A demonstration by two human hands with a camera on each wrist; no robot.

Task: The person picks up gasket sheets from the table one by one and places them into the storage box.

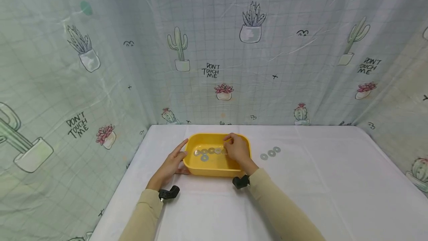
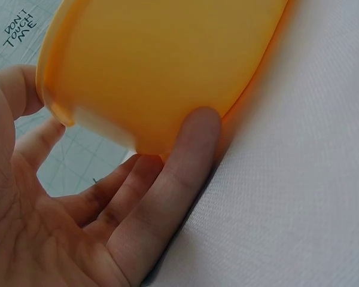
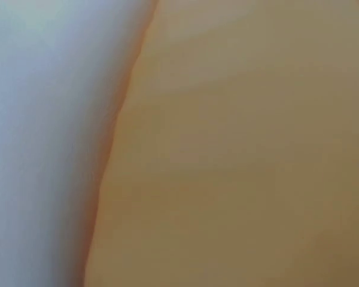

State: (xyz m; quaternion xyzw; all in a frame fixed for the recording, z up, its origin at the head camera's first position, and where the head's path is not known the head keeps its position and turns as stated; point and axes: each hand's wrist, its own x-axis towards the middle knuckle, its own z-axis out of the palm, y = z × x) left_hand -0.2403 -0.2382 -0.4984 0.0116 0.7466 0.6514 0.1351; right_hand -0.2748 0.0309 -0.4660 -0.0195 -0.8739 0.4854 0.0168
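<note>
A yellow plastic tray (image 1: 214,172) sits on the white table. My left hand (image 1: 169,166) grips its left end. In the left wrist view, my thumb and another fingertip are at the tray's rim (image 2: 45,95), and a finger (image 2: 194,143) lies against its outer wall. My right hand (image 1: 236,150) reaches over the right side into the tray, fingers curled, with a flat grey washer (image 1: 225,151) at the fingertips. To its left, more washers (image 1: 211,151) form a row, with a single washer (image 1: 204,158) just below. The right wrist view has only the tray's blurred wall (image 3: 227,149).
Three loose washers (image 1: 271,153) lie in a slanting line on the table (image 1: 317,181), right of the tray. A cactus-print curtain (image 1: 214,47) hangs behind the table and along both sides. A dark wrist camera (image 1: 240,182) hangs from the right wrist, close to the tray's front right corner.
</note>
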